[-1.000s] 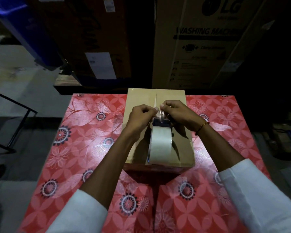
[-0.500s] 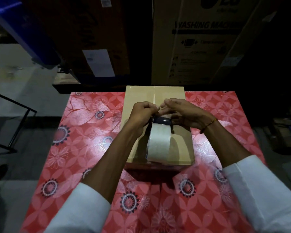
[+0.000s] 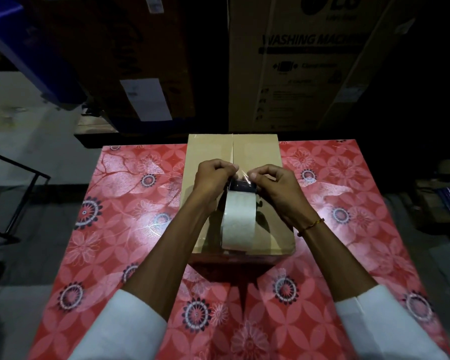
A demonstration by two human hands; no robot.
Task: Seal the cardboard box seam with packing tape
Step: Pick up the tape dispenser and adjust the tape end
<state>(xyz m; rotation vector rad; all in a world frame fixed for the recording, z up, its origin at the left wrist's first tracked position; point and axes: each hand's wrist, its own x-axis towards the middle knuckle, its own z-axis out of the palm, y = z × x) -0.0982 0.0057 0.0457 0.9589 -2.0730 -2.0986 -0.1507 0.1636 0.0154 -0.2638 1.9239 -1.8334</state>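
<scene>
Head view, looking down: two white sleeves [image 3: 120,331] frame the bottom of the shot, bare forearms reaching forward over a bench [image 3: 94,255] covered in a red flowered cloth. A cardboard box [image 3: 208,149] sits at the middle of the bench toward its far edge, its top flaps closed and the centre seam [image 3: 233,149] running away from the camera, bare at the far end. A tape dispenser [image 3: 238,219] loaded with a pale roll rests on top of the box, over the near part of the seam. The left hand [image 3: 213,178] and the right hand [image 3: 273,185] meet just above the dispenser's dark front end, each with a clenched grip, thumb and fingers pinching a corner of the clear tape end [image 3: 242,175] that glints between them. A thin thread bracelet [image 3: 311,226] circles the right wrist. Beyond the bench, in deep shadow, stands a large carton [image 3: 309,74] printed with the words "WASHING MACHINE", with another tall dark carton [image 3: 140,74] carrying a white label to its left. A blue bin [image 3: 24,55] leans at far left over a grey floor [image 3: 37,141].
</scene>
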